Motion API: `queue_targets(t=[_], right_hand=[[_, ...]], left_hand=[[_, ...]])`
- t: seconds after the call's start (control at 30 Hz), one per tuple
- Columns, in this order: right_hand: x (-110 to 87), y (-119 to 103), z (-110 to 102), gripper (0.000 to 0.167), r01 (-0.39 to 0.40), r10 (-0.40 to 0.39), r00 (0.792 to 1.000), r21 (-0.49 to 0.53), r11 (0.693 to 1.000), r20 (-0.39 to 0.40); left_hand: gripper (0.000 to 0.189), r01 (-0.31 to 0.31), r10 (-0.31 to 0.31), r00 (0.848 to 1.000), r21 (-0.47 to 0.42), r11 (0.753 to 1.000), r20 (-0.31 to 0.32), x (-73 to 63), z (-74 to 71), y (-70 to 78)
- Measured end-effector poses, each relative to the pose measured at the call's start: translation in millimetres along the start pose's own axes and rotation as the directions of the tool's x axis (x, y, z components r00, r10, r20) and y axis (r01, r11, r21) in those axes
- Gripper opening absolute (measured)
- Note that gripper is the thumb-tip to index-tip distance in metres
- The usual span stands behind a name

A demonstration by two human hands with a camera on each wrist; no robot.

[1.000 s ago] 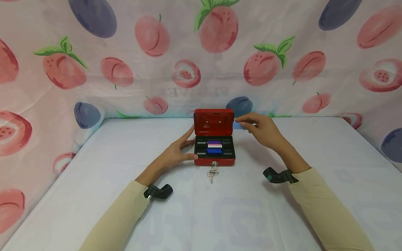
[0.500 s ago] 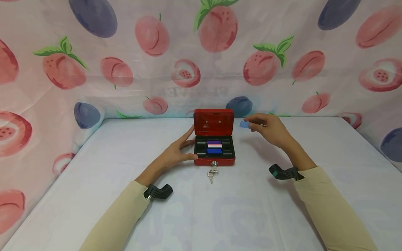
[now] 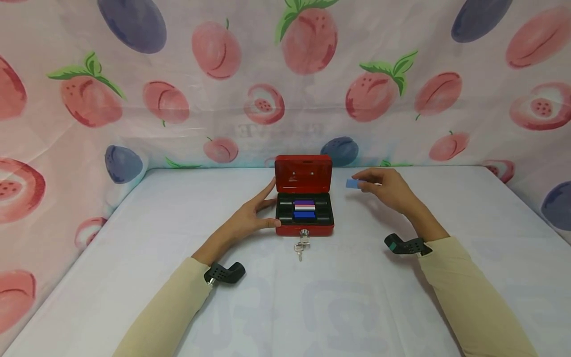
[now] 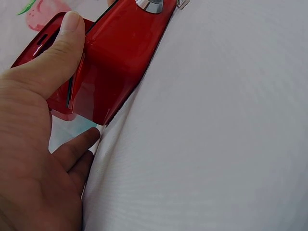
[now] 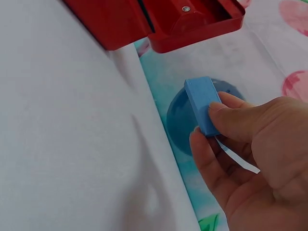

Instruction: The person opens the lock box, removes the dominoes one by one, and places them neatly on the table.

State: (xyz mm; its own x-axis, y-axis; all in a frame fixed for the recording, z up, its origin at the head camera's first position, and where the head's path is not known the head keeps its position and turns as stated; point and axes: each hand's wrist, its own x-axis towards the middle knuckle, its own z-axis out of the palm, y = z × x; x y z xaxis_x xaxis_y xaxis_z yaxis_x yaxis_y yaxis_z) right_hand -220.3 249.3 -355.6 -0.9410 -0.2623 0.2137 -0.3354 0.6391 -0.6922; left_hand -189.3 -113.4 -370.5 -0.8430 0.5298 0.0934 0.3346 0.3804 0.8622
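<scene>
A small red cash box [image 3: 305, 230] stands on the table with its lid [image 3: 304, 173] raised and a black tray inside. Purple, pink-and-white and blue bar-shaped pieces [image 3: 305, 209] lie in the tray's middle. My left hand [image 3: 247, 217] rests along the box's left side, thumb straight at the front corner, index finger reaching to the lid. In the left wrist view the thumb [image 4: 65, 48] lies over the rim. Right of the lid, my right hand [image 3: 385, 187] pinches a light blue rectangular block [image 5: 202, 103] between thumb and fingers, held over the table.
Two keys [image 3: 299, 250] hang from the lock at the box's front and lie on the white tablecloth [image 3: 285, 307]. A fruit-patterned cloth [image 3: 214, 104] rises along the table's back edge. A black wrist mount sits on each forearm.
The right hand has moved to the right, away from the lid, and slightly lower, carrying the blue block. The left hand and the box have stayed put.
</scene>
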Motion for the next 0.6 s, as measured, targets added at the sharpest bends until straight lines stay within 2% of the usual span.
queue_targets(t=[0.2,0.4,0.6], right_hand=[[1.8,8,3,0.025,-0.038,0.038,0.999,-0.017,0.999,-0.026],[0.3,12,5,0.024,-0.062,0.061,0.998,-0.024,0.998,-0.024],[-1.9,20,5,0.025,-0.103,0.103,0.994,-0.027,0.994,0.021]], left_hand=[[0.1,-0.014,0.015,1.0,0.016,1.0,-0.019,10.2,1.5,-29.2],[0.1,-0.003,0.004,1.0,0.02,1.0,-0.023,11.3,0.9,-29.1],[0.101,-0.028,0.028,0.999,0.006,1.0,-0.016,11.1,0.9,-30.5]])
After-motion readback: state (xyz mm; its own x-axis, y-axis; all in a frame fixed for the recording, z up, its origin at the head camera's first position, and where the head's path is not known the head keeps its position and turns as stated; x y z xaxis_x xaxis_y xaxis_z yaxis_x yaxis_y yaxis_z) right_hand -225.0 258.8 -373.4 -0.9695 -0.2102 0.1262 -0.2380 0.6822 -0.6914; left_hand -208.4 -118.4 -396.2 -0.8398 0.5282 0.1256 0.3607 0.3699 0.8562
